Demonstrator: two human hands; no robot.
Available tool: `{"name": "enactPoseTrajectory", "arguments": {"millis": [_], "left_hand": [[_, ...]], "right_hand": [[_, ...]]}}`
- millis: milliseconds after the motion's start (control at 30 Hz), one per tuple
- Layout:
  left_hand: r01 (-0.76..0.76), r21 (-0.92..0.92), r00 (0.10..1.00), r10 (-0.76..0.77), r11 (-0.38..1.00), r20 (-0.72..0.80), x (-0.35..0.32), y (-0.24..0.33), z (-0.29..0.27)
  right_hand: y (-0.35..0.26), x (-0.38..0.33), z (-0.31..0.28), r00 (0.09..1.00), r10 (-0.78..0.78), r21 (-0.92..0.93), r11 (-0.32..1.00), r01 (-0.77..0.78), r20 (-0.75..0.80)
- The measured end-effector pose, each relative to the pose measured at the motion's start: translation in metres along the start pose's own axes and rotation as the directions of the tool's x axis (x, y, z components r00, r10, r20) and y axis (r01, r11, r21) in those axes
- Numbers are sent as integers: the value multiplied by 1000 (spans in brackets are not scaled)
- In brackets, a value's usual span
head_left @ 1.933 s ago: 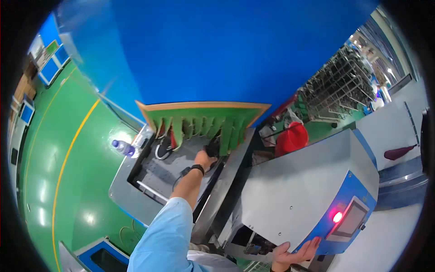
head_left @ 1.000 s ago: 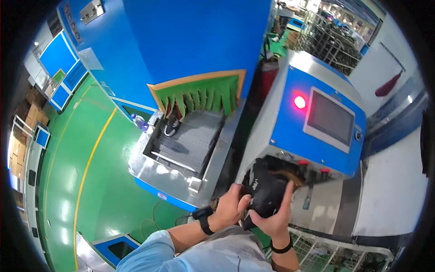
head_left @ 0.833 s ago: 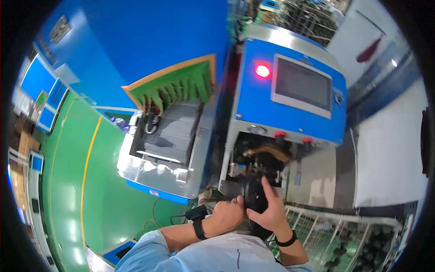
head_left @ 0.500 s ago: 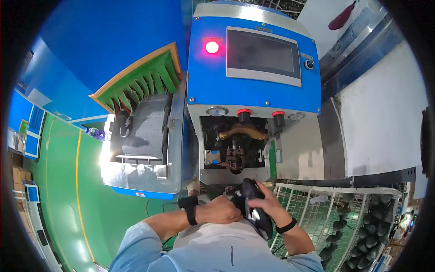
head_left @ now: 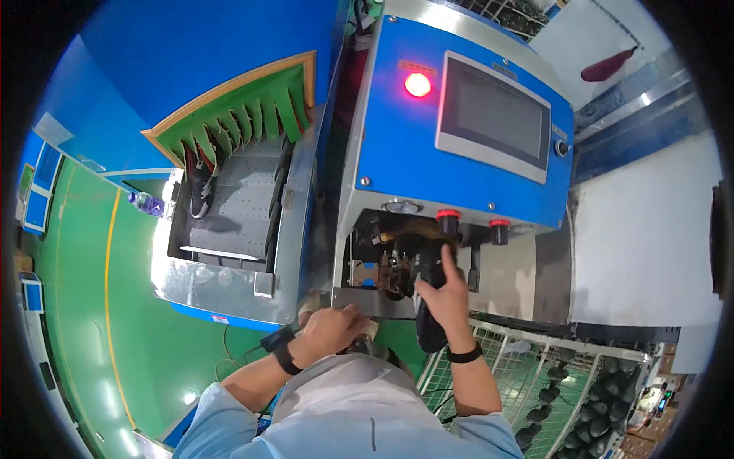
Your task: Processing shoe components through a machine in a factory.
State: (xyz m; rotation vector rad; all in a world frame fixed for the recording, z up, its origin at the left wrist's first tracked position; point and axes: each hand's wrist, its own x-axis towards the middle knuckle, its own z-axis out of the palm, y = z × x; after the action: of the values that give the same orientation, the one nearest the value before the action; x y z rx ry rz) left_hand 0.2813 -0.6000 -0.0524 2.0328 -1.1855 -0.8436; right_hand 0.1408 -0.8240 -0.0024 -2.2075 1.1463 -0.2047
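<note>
Your right hand [head_left: 446, 294] has now pressed the black shoe [head_left: 428, 321] into the machine's opening [head_left: 397, 260], centre frame; your left hand [head_left: 329, 330], fingers curled, rests on the ledge

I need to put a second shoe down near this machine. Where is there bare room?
The grey conveyor bed is mostly bare between the shoe by the green flap curtain and its metal front edge. The machine opening is crowded: the right hand presses a black shoe in; the left hand rests on the ledge below.
</note>
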Motion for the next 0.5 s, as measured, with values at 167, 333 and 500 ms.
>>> {"name": "enactPoseTrajectory", "arguments": {"millis": [167, 333, 500], "left_hand": [[25, 13, 996, -26, 1000, 81, -8, -11, -11], [-7, -61, 999, 10, 998, 45, -9, -21, -5], [-38, -40, 999, 39, 998, 25, 0, -41, 0]], "right_hand": [[-34, 10, 35, 989, 107, -432, 901, -52, 105], [-13, 23, 47, 997, -78, -396, 915, 81, 23], [6, 21, 53, 956, -275, -414, 885, 210, -101]]}}
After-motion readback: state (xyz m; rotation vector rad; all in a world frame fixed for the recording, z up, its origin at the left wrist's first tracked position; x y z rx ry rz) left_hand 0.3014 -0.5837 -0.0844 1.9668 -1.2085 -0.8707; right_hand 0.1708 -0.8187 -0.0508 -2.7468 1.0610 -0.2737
